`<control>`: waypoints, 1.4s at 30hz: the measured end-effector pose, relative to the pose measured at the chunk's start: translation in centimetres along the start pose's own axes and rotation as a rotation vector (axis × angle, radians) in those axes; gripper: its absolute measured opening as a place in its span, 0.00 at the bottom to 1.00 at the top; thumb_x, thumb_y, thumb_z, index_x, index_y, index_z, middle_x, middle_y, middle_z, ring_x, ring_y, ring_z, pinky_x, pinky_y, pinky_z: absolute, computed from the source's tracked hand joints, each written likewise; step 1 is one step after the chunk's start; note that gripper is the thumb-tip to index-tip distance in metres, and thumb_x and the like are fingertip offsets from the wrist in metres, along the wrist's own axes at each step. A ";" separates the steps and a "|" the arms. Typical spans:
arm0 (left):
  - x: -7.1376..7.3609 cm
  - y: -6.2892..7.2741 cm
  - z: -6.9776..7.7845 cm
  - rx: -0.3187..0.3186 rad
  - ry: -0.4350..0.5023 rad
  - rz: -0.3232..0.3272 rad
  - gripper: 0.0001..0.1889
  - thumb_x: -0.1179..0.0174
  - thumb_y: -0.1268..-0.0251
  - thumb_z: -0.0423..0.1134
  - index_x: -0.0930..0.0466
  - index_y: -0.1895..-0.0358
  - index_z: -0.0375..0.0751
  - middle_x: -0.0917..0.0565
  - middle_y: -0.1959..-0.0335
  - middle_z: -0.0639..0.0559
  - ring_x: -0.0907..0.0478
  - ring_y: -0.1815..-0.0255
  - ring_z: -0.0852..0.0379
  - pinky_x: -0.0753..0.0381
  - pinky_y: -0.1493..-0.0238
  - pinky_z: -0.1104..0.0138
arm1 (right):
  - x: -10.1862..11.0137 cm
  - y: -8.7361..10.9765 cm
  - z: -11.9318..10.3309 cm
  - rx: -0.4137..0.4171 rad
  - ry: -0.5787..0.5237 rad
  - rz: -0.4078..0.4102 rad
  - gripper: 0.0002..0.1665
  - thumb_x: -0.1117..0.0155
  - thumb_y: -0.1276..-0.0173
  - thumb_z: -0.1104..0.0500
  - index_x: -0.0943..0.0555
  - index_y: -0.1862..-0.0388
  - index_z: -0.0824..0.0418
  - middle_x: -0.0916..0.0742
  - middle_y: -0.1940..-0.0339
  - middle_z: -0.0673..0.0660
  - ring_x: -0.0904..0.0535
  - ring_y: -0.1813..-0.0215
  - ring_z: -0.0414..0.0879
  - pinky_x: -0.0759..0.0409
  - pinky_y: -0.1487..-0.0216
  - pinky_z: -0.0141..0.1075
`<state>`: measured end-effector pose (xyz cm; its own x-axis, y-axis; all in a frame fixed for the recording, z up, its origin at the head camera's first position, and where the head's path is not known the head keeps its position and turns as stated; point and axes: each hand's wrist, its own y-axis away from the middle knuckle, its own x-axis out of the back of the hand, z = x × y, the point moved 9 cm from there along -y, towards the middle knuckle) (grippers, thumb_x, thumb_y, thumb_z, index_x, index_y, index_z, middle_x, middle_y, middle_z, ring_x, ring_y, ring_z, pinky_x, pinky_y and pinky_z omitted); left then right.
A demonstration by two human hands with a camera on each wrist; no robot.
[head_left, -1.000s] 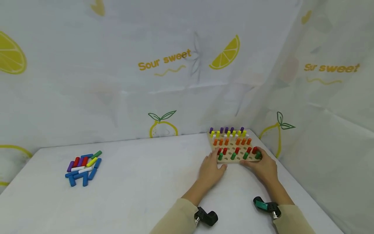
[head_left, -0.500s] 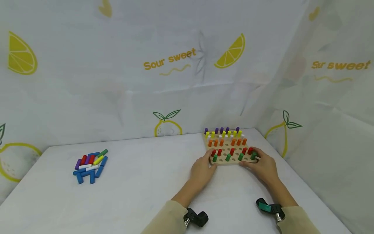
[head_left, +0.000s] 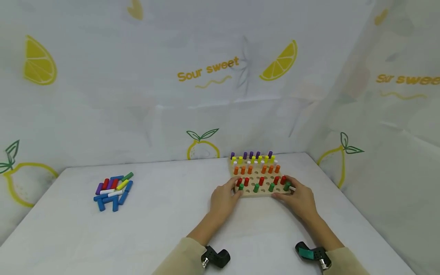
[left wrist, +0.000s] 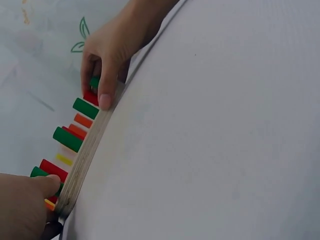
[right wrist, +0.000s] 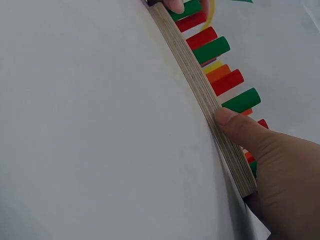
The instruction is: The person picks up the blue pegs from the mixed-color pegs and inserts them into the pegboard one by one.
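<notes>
A wooden pegboard [head_left: 252,193] near the back right of the table bears rows of upright pegs in purple, yellow, white, orange, red and green. My left hand [head_left: 221,200] grips its near left corner, with the thumb [left wrist: 50,184] close against a green peg in the left wrist view. At the near right corner my right hand [head_left: 300,198] holds the board. In the right wrist view its thumb [right wrist: 230,117] presses the plywood front edge [right wrist: 192,75] below a green peg. The fingers behind both corners are partly hidden.
Loose blue, red, purple, white, yellow and green pegs [head_left: 115,194] lie in a cluster on the left of the white table [head_left: 165,221]. A printed white sheet [head_left: 154,126] hangs behind, and another part of it stands along the right side.
Both hands have moved the pegboard left along the table, away from the right-hand sheet. The head view has turned slightly left. The loose pegs lie as before.
</notes>
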<state>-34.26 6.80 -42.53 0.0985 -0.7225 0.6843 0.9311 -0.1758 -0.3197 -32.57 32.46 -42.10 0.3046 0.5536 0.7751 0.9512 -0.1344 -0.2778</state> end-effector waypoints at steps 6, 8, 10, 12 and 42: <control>1.9 0.5 -1.7 0.012 0.029 0.006 0.25 0.30 0.36 0.44 0.21 0.35 0.53 0.11 0.47 0.49 0.14 0.44 0.48 0.15 0.48 0.53 | -1.2 0.4 -2.3 0.064 -0.012 0.026 0.51 0.18 0.47 0.46 0.28 0.30 0.69 0.16 0.40 0.72 0.17 0.41 0.67 0.17 0.43 0.57; 2.4 0.7 -2.1 0.012 0.009 0.014 0.25 0.31 0.36 0.45 0.21 0.34 0.53 0.11 0.47 0.49 0.13 0.46 0.47 0.15 0.50 0.53 | -1.7 0.5 -3.0 0.075 -0.008 0.023 0.51 0.18 0.47 0.47 0.28 0.30 0.68 0.16 0.40 0.72 0.16 0.41 0.66 0.17 0.44 0.56; 3.1 1.0 -2.5 0.009 -0.015 0.028 0.26 0.31 0.35 0.45 0.22 0.34 0.52 0.11 0.48 0.49 0.12 0.50 0.47 0.14 0.54 0.54 | -2.2 0.5 -3.6 0.084 -0.007 0.014 0.50 0.18 0.46 0.48 0.28 0.30 0.69 0.15 0.40 0.71 0.16 0.41 0.66 0.16 0.44 0.55; 3.8 1.3 -2.9 0.015 -0.034 0.046 0.25 0.31 0.35 0.44 0.21 0.34 0.51 0.10 0.49 0.49 0.11 0.57 0.48 0.14 0.58 0.56 | -2.7 0.5 -4.3 0.094 -0.008 0.006 0.50 0.18 0.46 0.48 0.28 0.30 0.69 0.15 0.40 0.71 0.17 0.40 0.66 0.16 0.43 0.55; 13.2 4.4 -12.3 0.094 -0.009 0.106 0.29 0.30 0.36 0.43 0.23 0.32 0.51 0.13 0.44 0.46 0.20 0.35 0.47 0.23 0.33 0.47 | -10.2 1.0 -14.8 0.151 -0.141 -0.059 0.46 0.17 0.49 0.52 0.24 0.32 0.65 0.12 0.43 0.65 0.14 0.41 0.58 0.15 0.42 0.49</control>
<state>-33.19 -11.79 -42.97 0.2006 -0.7277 0.6559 0.9441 -0.0352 -0.3278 -33.97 14.47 -41.89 0.2286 0.6676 0.7086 0.9457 0.0207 -0.3245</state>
